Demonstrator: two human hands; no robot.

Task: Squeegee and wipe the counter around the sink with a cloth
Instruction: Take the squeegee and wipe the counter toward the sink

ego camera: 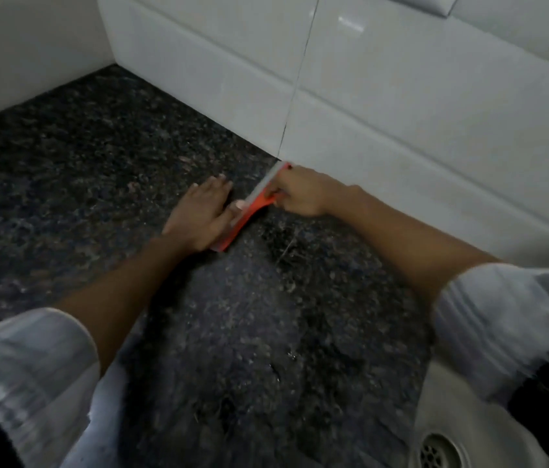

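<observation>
A red squeegee (252, 211) with a pale blade lies across the dark speckled counter (97, 163), its far end touching the white tiled wall. My right hand (303, 194) grips its handle close to the wall. My left hand (200, 214) lies flat with fingers together, pressing on the near end of the squeegee; its thumb rests on the red body. Wet streaks glisten on the counter (283, 251) just right of the squeegee. No cloth is visible.
White wall tiles (384, 96) run along the back and meet a second white wall (23, 52) at the left corner. The sink's pale rim and metal drain (438, 450) show at the bottom right. My white sleeves fill the lower corners.
</observation>
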